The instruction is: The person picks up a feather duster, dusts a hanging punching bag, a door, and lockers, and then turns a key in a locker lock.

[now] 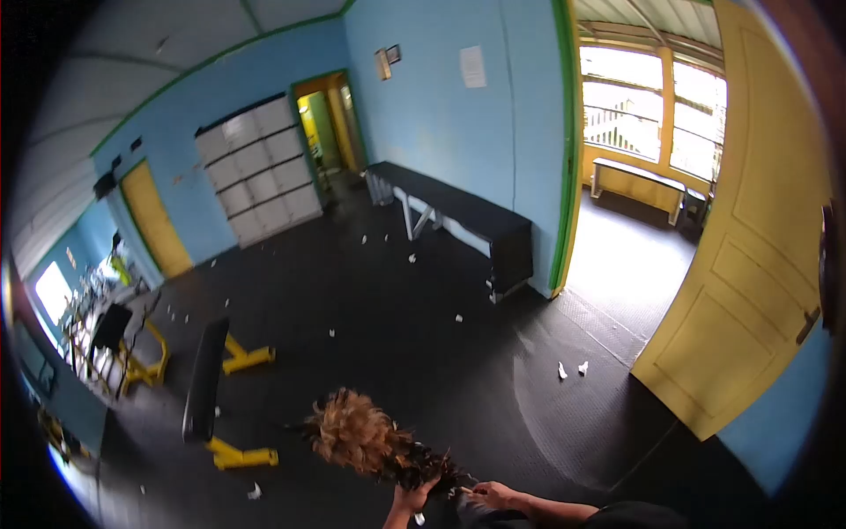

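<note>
A feather duster (357,434) with brown and black feathers stretches up and to the left from the bottom middle of the head view. My left hand (414,496) is closed around its lower feathered part. Close by on the right, my right hand (493,495) has its fingers curled at the duster's dark lower end, where the handle is mostly hidden. White paper scraps lie on the black floor around me, one scrap (255,491) at the lower left and another scrap (562,371) on the right.
To the left stands a black padded bench (205,379) on yellow feet, with more gym equipment (132,344) beyond. A long black bench (449,204) runs along the blue wall. On the right, a yellow door (749,273) stands open. White lockers (260,172) line the back wall.
</note>
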